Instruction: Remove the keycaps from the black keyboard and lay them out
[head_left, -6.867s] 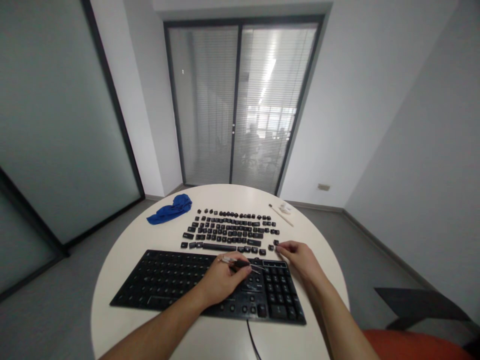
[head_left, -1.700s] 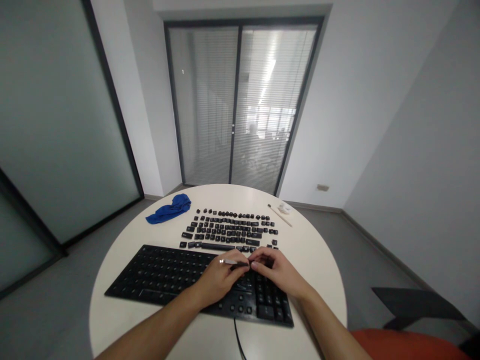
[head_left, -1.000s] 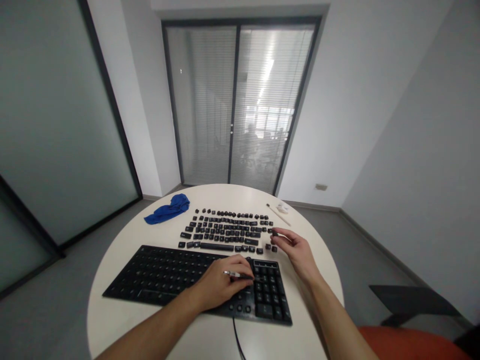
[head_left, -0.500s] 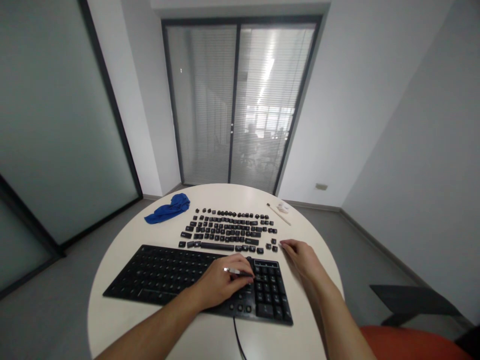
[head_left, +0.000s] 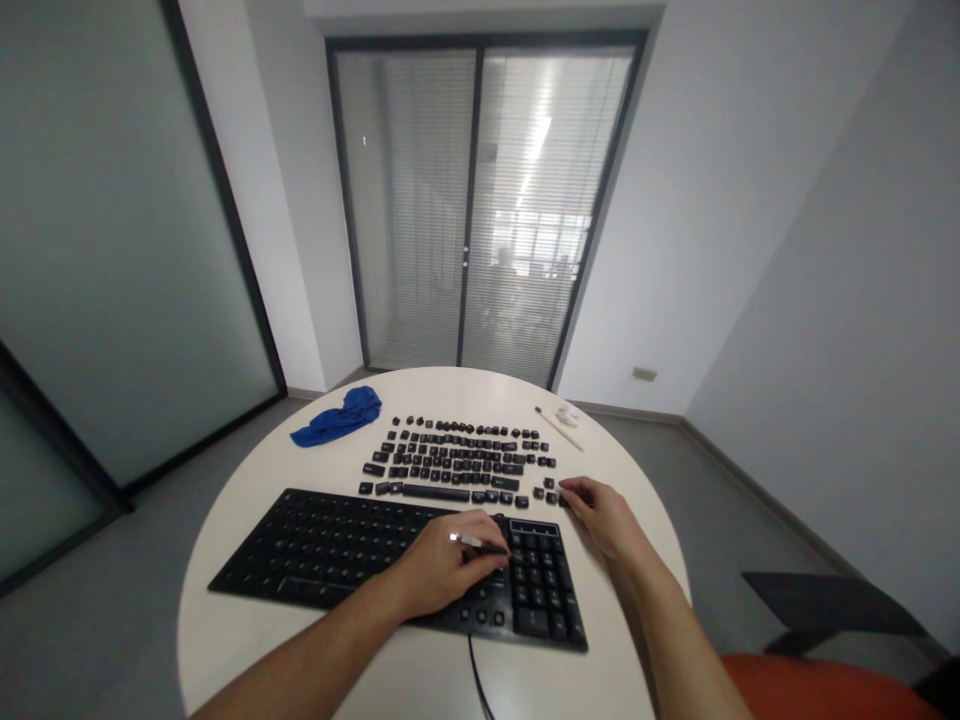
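Observation:
A black keyboard (head_left: 322, 545) lies on the round table, its keycaps gone from the main block while the number pad at its right end still has caps. My left hand (head_left: 442, 560) rests over the keyboard's right part, closed around a slim tool (head_left: 474, 543) with a silvery end and a dark tip; its exact kind is unclear. Beyond the keyboard, loose black keycaps (head_left: 457, 452) lie in rows. My right hand (head_left: 604, 515) is by the right end of these rows, thumb and finger pinched on a small black keycap (head_left: 562, 499) at the tabletop.
A blue cloth (head_left: 337, 418) lies at the table's far left. Towards the far right are a thin pale brush (head_left: 562, 430) and a small white item (head_left: 568, 414). A black cable (head_left: 478, 675) runs from the keyboard to the near edge. A red chair (head_left: 817, 685) stands at right.
My right hand's fingertips have shifted slightly, and a dark keycap now shows beneath them beside the small cluster. My left hand stays in place over the keyboard with the tool.

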